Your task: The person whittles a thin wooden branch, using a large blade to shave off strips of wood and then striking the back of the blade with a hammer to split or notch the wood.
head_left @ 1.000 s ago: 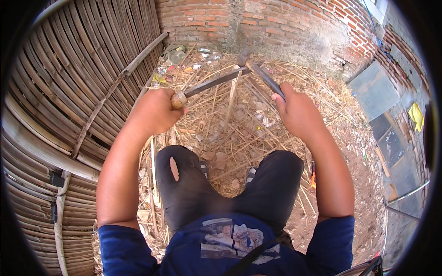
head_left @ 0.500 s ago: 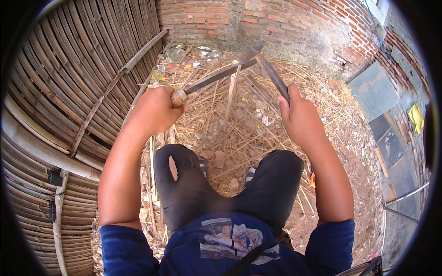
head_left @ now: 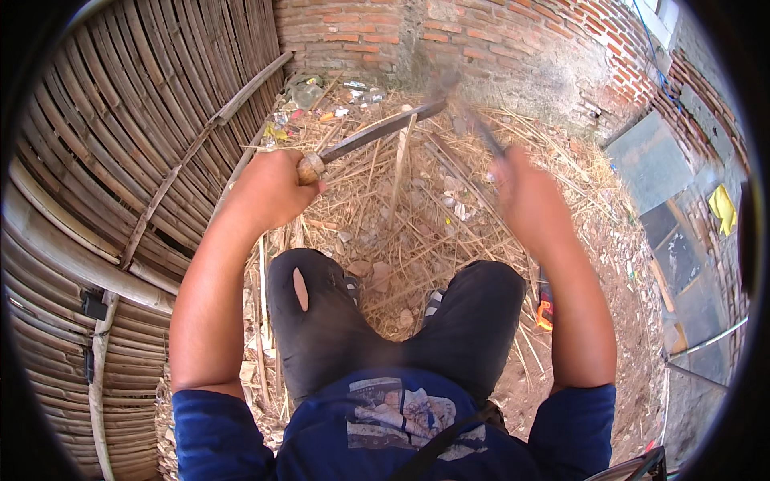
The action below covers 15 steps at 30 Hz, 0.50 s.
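Note:
My left hand [head_left: 279,191] is closed round the wooden handle of a machete [head_left: 377,135], whose dark blade slants up to the right. Under the middle of the blade stands a split bamboo stick [head_left: 401,156], its upper end at the blade's edge; I cannot tell how deep the blade sits in it. My right hand [head_left: 529,196] grips a hammer [head_left: 485,132] by its dark handle. Motion smears the hammer's head, close to the machete's tip; whether they touch cannot be seen.
A slatted bamboo wall [head_left: 152,120] rises on the left, a brick wall [head_left: 489,40] ahead. Dry bamboo strips and litter [head_left: 433,232] cover the ground between my knees. Beside my right forearm lies an orange and black object [head_left: 545,311]. Grey panels [head_left: 654,160] lean on the right.
My right hand and the hammer are now blurred by motion, with the hand shifted slightly to the right. The machete and my left hand stay almost where they were.

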### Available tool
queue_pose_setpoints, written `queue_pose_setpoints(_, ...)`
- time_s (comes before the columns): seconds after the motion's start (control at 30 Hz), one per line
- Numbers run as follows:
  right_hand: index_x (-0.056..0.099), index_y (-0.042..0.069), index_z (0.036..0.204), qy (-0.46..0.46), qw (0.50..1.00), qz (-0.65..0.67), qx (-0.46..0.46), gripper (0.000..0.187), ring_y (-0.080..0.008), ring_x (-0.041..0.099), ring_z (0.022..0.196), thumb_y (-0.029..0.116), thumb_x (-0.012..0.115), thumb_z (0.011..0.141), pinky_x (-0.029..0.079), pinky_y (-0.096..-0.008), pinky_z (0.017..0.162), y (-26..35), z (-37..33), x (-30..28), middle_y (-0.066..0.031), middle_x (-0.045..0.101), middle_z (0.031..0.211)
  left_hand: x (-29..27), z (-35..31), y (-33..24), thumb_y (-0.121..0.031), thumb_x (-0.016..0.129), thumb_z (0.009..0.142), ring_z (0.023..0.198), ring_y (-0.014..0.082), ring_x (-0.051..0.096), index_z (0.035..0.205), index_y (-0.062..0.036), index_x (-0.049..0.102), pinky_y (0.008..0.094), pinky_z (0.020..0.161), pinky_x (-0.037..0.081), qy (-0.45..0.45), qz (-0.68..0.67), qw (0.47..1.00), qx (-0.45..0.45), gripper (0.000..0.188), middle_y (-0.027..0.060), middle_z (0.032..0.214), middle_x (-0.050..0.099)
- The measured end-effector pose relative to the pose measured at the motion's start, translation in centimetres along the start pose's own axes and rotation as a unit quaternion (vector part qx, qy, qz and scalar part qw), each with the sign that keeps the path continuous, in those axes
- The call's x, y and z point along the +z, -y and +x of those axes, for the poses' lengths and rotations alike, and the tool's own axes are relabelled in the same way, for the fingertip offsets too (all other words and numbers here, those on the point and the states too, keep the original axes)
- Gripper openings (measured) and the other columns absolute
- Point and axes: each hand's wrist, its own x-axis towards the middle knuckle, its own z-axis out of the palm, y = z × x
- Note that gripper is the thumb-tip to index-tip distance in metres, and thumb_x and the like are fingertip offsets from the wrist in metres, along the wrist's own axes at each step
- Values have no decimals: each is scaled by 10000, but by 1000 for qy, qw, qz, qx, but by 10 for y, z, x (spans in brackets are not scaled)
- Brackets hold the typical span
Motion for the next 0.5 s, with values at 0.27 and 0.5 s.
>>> queue_pose_setpoints(0.27,618,38,1221,249,968,-17,-21,415,-405,685,963,399,497,1054,520,-533,862,-32,-4,20,-221,701,964,2,-3,18,-310,781,856,875,420,681,944,1,687,473,788,527,4,-16,1000,-18,336,230,871,708)
queue_pose_setpoints(0.5,578,31,1183,-82,989,124,-13,379,-357,661,692,386,520,1062,514,-464,682,-9,24,-33,-182,669,770,1,-2,15,-321,788,850,847,424,677,934,17,677,470,769,523,8,-16,999,-29,365,238,832,693)
